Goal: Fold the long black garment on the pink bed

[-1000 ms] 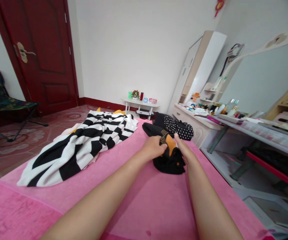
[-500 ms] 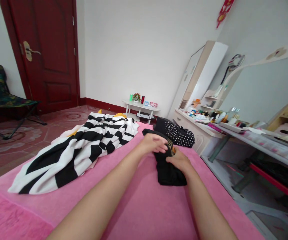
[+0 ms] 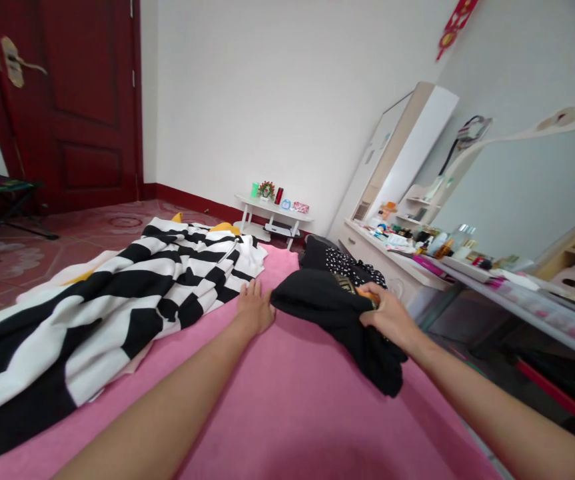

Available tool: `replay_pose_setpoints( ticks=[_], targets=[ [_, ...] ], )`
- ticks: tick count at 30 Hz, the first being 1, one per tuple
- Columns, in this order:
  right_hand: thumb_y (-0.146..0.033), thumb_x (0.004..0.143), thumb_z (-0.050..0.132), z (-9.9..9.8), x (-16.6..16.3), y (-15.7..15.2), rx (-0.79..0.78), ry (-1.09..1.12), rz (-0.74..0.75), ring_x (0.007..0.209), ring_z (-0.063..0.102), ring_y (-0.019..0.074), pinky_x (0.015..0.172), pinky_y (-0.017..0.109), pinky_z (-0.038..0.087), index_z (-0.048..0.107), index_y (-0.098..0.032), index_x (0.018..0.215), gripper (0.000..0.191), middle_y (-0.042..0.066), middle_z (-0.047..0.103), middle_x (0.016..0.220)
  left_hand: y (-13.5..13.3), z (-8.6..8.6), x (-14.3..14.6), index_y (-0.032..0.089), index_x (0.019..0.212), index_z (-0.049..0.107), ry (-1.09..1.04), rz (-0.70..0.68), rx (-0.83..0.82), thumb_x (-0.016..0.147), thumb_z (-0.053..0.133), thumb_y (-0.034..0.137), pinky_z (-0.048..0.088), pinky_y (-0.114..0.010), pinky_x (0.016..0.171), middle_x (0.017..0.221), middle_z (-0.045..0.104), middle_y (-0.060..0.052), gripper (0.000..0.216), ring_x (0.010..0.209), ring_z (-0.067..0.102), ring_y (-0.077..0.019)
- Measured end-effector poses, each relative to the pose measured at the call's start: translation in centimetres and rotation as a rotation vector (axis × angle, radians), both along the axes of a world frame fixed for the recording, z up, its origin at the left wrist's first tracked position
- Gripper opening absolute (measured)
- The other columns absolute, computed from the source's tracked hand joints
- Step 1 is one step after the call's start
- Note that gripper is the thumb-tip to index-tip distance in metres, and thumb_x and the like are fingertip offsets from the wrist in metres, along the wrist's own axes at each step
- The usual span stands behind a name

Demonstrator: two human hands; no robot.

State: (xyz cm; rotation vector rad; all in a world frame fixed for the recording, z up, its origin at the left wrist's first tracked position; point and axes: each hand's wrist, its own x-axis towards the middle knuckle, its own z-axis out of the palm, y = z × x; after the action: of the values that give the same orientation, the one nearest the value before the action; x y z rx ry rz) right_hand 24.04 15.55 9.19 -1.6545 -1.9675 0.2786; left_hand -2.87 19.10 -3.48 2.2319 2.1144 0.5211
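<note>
The right hand [image 3: 386,313] is gripping the black garment [image 3: 334,313]; the left hand [image 3: 254,308], open, is pressing flat on the bed [image 3: 287,400], steadying its edge.

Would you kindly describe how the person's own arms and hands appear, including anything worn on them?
Both forearms are bare, with no sleeves in view. The left hand and right hand wear no gloves; no rings, watch or bracelets are visible. The fingernails appear short; whether they are painted cannot be told.

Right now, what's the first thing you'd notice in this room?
The big black-and-white striped cloth spread over the left of the pink bed cover. Then the black garment in the middle, gripped by the right hand, with the left hand flat beside it.
</note>
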Motion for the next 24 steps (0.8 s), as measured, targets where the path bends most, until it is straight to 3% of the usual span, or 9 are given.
replay_pose_setpoints(
  ticks=[6,8,9,11,14,16,18,21,24],
  targets=[
    [-0.025,0.064,0.062,7.8,3.3,8.1,0.484,-0.392,-0.011,0.088,0.061,0.0277,0.074,0.035,0.045,0.058,-0.023,0.112,0.048,0.004,0.067,0.096,0.1,-0.5,0.2,0.016,0.14,0.041,0.04,-0.011,0.034,0.092,0.028,0.042,0.015,-0.05,0.112,0.15,0.031,-0.015,0.056,0.139,0.024,-0.0299],
    [-0.025,0.07,0.058,9.0,4.2,11.3,0.557,-0.545,0.033,0.101,0.058,0.029,0.085,0.038,0.043,0.055,-0.021,0.12,0.05,0.008,0.064,0.11,0.1,-0.6,0.3,0.017,0.14,0.041,0.046,-0.006,0.033,0.093,0.028,0.042,0.016,-0.05,0.112,0.149,0.032,-0.015,0.056,0.139,0.025,-0.0296],
    [-0.024,0.072,0.057,8.8,4.5,12.7,0.557,-0.627,0.048,0.11,0.054,0.0297,0.09,0.04,0.041,0.051,-0.021,0.125,0.053,0.01,0.06,0.12,0.1,-0.6,0.3,0.017,0.14,0.041,0.049,-0.003,0.033,0.093,0.028,0.042,0.016,-0.05,0.112,0.149,0.032,-0.016,0.056,0.139,0.025,-0.0296],
    [-0.024,0.072,0.058,6.6,4.7,15.1,0.452,-0.782,0.003,0.126,0.04,0.0329,0.099,0.048,0.034,0.04,-0.021,0.137,0.067,0.012,0.045,0.139,0.1,-0.6,0.3,0.017,0.141,0.041,0.049,0.002,0.038,0.093,0.028,0.042,0.017,-0.05,0.111,0.149,0.033,-0.016,0.056,0.139,0.025,-0.03],
    [-0.039,0.067,0.067,0.1,3.5,17.1,0.113,-0.894,-0.144,0.135,0.022,0.0379,0.101,0.055,0.029,0.02,-0.017,0.147,0.095,0.017,0.023,0.151,0.1,-0.5,0.3,0.016,0.14,0.042,0.045,0.006,0.043,0.092,0.028,0.041,0.016,-0.051,0.111,0.149,0.033,-0.017,0.056,0.139,0.025,-0.0311],
    [-0.053,0.07,0.063,-4.0,2.1,17.3,0.024,-0.868,-0.221,0.135,0.021,0.0393,0.1,0.057,0.029,0.017,-0.006,0.146,0.101,0.024,0.022,0.149,0.1,-0.4,0.3,0.016,0.14,0.042,0.041,0.004,0.04,0.093,0.028,0.041,0.016,-0.051,0.111,0.148,0.033,-0.017,0.056,0.139,0.025,-0.0314],
    [-0.063,0.076,0.052,-6.2,0.8,16.9,0.073,-0.803,-0.302,0.133,0.024,0.0401,0.099,0.058,0.028,0.018,0.001,0.144,0.099,0.029,0.025,0.146,0.0,-0.3,0.3,0.016,0.14,0.042,0.037,0.001,0.04,0.093,0.028,0.042,0.016,-0.051,0.111,0.148,0.033,-0.017,0.056,0.138,0.026,-0.0314],
    [-0.067,0.08,0.043,-6.0,-0.3,15.8,0.23,-0.689,-0.347,0.13,0.029,0.0399,0.099,0.056,0.029,0.021,-0.002,0.144,0.093,0.029,0.026,0.145,-0.2,-0.2,0.4,0.015,0.14,0.043,0.031,0.006,0.052,0.093,0.029,0.041,0.017,-0.05,0.111,0.148,0.033,-0.017,0.055,0.138,0.026,-0.0314],
    [-0.055,0.085,0.043,-4.3,-1.2,15.1,0.415,-0.637,-0.275,0.134,0.025,0.0374,0.099,0.054,0.031,0.015,-0.015,0.147,0.079,0.021,0.013,0.153,-0.3,-0.2,0.6,0.015,0.139,0.044,0.023,0.009,0.059,0.093,0.03,0.039,0.018,-0.05,0.111,0.148,0.034,-0.018,0.054,0.138,0.027,-0.0317]
  ],
)
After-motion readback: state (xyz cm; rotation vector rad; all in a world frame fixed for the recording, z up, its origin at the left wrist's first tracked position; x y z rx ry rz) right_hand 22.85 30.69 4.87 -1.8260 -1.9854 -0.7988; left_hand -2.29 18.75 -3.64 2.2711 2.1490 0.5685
